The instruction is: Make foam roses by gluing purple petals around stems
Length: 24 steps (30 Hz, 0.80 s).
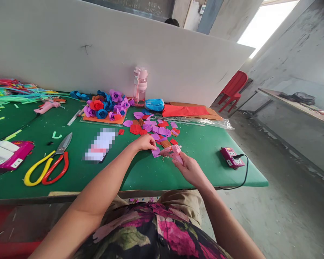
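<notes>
My right hand [188, 167] is wrapped round the handle of a pink glue gun [174, 152], whose nozzle points left. Close to that nozzle, my left hand [146, 142] pinches a purple paper petal [156, 152]. The petal's lower part shows below my fingertips; I cannot tell whether nozzle and petal touch. Just beyond my hands lie loose purple, red and brown petals [148, 126], partly overlapping. A bunch of finished paper flowers [108, 104] in purple, blue and red rests farther back to the left.
On the green table [140, 176] lie red-and-yellow scissors [54, 158], a phone [101, 145], and a second pink glue gun [47, 107]. A pink bottle [140, 86] stands against the white board [97, 46]. At right sits a magenta power strip [232, 157] with a black cable.
</notes>
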### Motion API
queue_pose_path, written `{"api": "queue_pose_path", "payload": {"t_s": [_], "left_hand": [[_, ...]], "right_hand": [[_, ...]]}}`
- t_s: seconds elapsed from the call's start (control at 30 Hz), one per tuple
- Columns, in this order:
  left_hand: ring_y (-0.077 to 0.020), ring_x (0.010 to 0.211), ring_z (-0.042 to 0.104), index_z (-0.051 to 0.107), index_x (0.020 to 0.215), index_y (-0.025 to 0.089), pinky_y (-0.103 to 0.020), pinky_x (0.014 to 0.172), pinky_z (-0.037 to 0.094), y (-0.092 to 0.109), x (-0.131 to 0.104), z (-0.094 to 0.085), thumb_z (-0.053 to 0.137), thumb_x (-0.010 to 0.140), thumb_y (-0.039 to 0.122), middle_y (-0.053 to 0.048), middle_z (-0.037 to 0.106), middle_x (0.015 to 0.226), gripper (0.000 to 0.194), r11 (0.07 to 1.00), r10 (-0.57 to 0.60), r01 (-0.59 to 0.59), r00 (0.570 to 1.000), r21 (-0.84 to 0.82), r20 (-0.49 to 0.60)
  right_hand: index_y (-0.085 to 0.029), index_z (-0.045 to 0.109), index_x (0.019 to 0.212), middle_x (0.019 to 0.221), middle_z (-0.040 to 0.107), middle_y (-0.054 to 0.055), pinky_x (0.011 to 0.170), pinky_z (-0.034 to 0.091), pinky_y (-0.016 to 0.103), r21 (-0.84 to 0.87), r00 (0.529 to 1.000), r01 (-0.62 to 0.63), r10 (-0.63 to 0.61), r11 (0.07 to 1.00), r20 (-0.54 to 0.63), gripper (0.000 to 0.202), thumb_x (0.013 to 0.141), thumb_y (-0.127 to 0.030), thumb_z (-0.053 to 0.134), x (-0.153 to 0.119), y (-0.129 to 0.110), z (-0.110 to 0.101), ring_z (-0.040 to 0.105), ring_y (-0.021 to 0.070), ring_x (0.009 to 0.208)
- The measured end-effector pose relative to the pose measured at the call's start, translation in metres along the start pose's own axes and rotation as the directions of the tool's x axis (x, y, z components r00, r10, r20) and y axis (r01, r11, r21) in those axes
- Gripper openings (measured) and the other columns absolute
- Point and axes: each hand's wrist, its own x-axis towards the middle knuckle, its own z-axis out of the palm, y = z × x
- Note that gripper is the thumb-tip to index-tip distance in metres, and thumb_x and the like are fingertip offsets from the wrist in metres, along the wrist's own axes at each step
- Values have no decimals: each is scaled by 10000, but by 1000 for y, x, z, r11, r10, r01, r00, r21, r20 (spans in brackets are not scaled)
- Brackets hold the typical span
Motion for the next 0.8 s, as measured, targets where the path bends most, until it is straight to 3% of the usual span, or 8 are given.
{"api": "queue_pose_path", "payload": {"t_s": [0.8], "left_hand": [[-129, 596, 545, 695, 642, 127, -223, 555, 379, 2, -1, 0, 688, 571, 298, -21, 652, 595, 186, 1000, -20, 20, 1000, -2, -4]], "right_hand": [[-200, 475, 788, 645, 541, -4, 519, 298, 226, 28, 999, -3, 4, 1000, -31, 207, 837, -393, 419, -4, 1, -4, 432, 131, 549]]}}
